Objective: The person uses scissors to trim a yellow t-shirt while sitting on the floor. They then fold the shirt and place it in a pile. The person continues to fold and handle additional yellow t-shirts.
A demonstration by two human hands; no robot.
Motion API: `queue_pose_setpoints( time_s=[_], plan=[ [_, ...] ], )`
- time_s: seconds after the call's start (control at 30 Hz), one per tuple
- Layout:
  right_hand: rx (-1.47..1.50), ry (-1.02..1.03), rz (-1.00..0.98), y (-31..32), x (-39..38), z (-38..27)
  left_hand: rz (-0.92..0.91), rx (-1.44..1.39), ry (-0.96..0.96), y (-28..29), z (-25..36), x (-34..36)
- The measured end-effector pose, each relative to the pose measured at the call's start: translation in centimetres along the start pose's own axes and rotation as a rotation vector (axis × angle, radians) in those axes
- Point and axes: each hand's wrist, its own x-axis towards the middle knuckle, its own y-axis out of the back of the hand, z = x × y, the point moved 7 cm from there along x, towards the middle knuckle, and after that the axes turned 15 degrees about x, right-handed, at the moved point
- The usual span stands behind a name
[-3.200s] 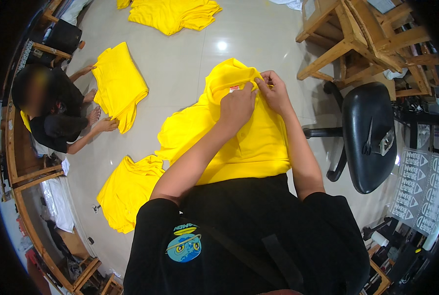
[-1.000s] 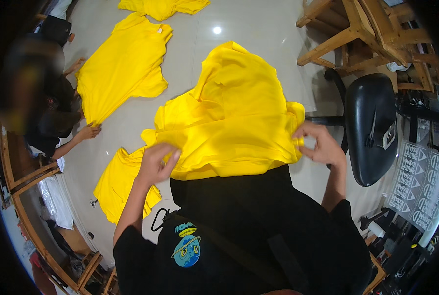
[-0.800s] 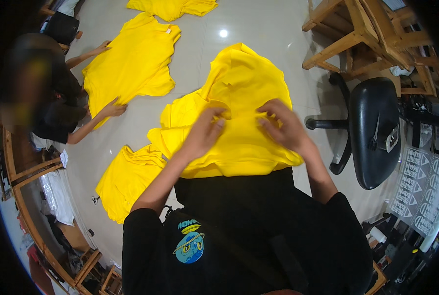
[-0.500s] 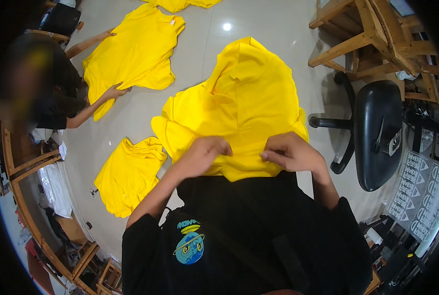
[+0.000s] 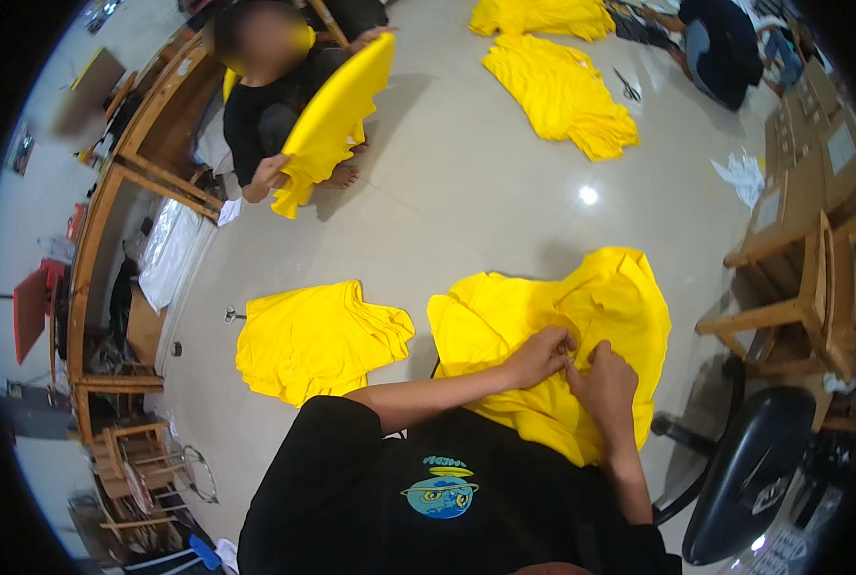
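A yellow shirt (image 5: pixel 629 297) lies bunched over my lap, its far side spreading toward the floor. Both hands meet at its middle. My left hand (image 5: pixel 546 355) pinches the cloth with its fingertips. Close against it, my right hand (image 5: pixel 607 381) is also closed on the fabric, thumb toward the left fingers. The exact bit of cloth between the fingertips is too small to make out. On the floor to my left rests a loose heap of yellow cloth (image 5: pixel 313 340), apart from the shirt I hold.
At the far left a crouching person holds up another yellow shirt (image 5: pixel 337 110). More yellow garments (image 5: pixel 562 96) and scissors (image 5: pixel 627 86) lie on the far floor. A black swivel chair (image 5: pixel 753 470), wooden frame (image 5: pixel 811 307) and cardboard boxes (image 5: pixel 801 153) stand right. Wooden shelving (image 5: pixel 88 278) lines the left.
My view has swung up and left. My hands, apart before, have come together on the shirt. The other person has lifted their yellow shirt off the floor.
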Motion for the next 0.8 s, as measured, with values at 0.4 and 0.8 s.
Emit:
queue_pose_setpoints(
  time_s=[0.4,0.8],
  plan=[
    [0.015,-0.014,0.045,0.5,0.9,0.3,0.01,0.034,-0.122,1.6,3.7,2.6],
    [0.769,-0.049,0.315,-0.2,-1.5,4.7,0.087,-0.154,0.05,0.2,3.9,1.8]
  ],
)
